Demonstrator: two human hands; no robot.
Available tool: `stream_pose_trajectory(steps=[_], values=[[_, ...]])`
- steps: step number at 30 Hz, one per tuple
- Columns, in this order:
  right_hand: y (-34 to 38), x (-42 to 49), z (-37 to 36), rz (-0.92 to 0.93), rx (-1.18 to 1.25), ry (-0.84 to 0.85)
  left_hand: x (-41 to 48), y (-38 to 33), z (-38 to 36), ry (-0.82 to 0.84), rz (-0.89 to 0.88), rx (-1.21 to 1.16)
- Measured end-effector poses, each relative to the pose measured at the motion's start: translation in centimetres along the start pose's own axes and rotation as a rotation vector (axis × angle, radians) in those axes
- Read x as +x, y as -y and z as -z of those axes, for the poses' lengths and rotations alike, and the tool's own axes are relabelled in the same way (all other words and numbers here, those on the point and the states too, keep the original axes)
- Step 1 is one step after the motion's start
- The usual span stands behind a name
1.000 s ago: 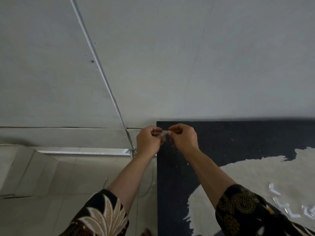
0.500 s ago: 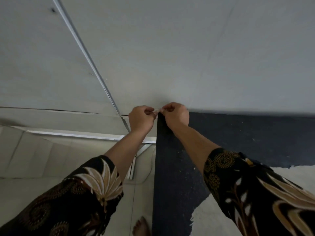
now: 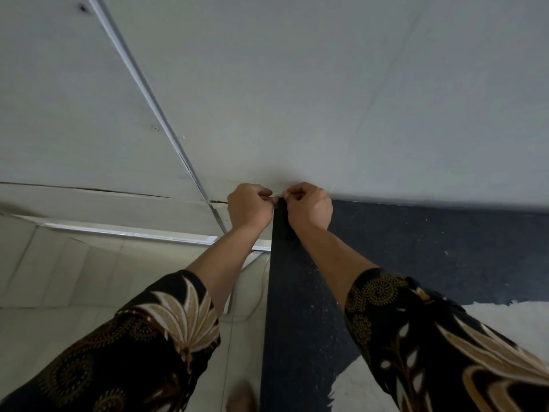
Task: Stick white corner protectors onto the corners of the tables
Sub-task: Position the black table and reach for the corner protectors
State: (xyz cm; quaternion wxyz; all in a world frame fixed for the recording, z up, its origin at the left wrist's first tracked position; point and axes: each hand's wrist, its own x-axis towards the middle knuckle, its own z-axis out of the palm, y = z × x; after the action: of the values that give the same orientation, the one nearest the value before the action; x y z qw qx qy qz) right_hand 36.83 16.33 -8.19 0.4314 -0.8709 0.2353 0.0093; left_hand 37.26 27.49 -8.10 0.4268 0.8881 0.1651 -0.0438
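Two hands [image 3: 250, 208] [image 3: 309, 207] — tight grip on protector [image 3: 279, 198]

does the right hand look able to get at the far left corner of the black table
Likely yes: the right hand sits right at that corner of the black speckled table, nothing in between.

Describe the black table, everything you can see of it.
The table has a flat matte black top with pale specks and a ragged-edged off-white patch at lower right. Its left side face is plain black. The far edge runs along the grey wall. At the far left corner the left hand and right hand pinch a small pale corner protector against it.
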Motion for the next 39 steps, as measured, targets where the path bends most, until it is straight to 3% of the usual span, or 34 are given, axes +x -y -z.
stream_pose_trajectory(steps=[32,39], values=[[0.4,-0.3,0.0,-0.003,-0.089,0.012,-0.5,-0.6,-0.3,0.031,-0.021,0.132],[0.6,-0.1,0.0,-0.048,-0.077,0.024,0.0,0.6,-0.6,0.137,0.177,-0.12]])
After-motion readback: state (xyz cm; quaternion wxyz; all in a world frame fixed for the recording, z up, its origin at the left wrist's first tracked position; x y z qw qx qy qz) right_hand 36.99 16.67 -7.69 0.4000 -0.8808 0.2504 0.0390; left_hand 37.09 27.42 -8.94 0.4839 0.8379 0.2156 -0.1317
